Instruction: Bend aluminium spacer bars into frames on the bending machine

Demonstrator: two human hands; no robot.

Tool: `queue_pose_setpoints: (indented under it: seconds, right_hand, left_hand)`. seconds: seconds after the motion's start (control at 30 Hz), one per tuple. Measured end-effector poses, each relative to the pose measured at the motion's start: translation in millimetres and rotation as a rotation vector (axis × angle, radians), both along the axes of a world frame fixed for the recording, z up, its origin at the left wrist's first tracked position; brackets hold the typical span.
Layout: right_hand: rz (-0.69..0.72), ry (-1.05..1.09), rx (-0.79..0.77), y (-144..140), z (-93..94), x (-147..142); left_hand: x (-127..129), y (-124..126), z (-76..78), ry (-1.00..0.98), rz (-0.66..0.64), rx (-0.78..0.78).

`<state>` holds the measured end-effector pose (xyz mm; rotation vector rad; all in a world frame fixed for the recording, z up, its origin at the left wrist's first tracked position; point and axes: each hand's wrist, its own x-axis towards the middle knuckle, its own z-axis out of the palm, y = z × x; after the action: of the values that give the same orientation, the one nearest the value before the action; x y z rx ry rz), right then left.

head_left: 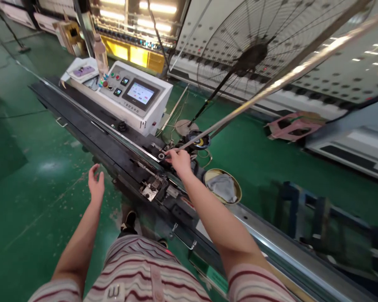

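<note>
The fingers (171, 154) of the right hand (180, 161) are curled around the near end of a long metal strip (271, 86), pinching it just where it meets the small fittings at the middle of the long black machine bed (91, 126). The strip rises from that grip up and away to the right, past the round fan guard (255, 50), so nearly all of its length hangs unsupported beyond the hand. The left hand (96, 184) is open and holds nothing; it hovers over the green floor (34, 176), apart from the bed's near edge.

Doing this step well seems to be a matter of controlling the strip's end rather than its weight. A firm pinch close to the tip would likely keep the end from wandering as it meets the guide parts, and a low, shallow angle in line with the bed should let it seat without bending. Because the far length is free, it could sway or sag; slow movement would limit that. The open hand could steady the strip further along if it flexes.

Just right of the grip lie a dark round spool (199, 140) and a shallow yellow bowl with a grey cloth (223, 186). Farther along the bed stands the white control console (135, 98) with its screen and buttons, well apart from the hands.
</note>
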<state>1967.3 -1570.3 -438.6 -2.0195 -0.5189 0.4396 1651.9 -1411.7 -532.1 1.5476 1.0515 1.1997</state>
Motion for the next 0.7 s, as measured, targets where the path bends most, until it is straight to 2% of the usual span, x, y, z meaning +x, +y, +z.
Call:
queue_pose_setpoints:
  seconds: [0.1,0.17,0.23,0.33,0.47,0.57,0.7]
  right_hand:
    - [-0.029,0.168,0.119,-70.6,30.6,7.3]
    - [-0.052,0.258,0.169,-130.2,49.8,10.1]
    - [-0.080,0.307,0.193,-194.6,62.6,12.4]
    - [-0.133,0.324,0.223,-291.7,64.0,18.6]
    - [-0.224,0.323,0.270,-408.5,41.4,32.3]
    - [-0.345,0.290,0.329,-487.4,25.8,42.8]
    - [-0.677,0.017,0.576,-599.7,24.9,56.6]
  left_hand:
    - [48.0,-10.3,35.0,-0.167,-0.117,-0.206]
    - [83.6,-36.0,61.9,-0.252,-0.239,-0.421]
    - [117.3,-78.2,87.0,-0.311,-0.392,-0.577]
    - [159.7,-165.6,112.3,-0.390,-0.588,-0.575]
    - [205.5,-291.4,121.7,-0.401,-0.659,-0.435]
    - [236.8,-370.6,123.3,-0.351,-0.710,-0.356]
    - [272.0,-457.9,128.1,-0.275,-0.810,-0.239]
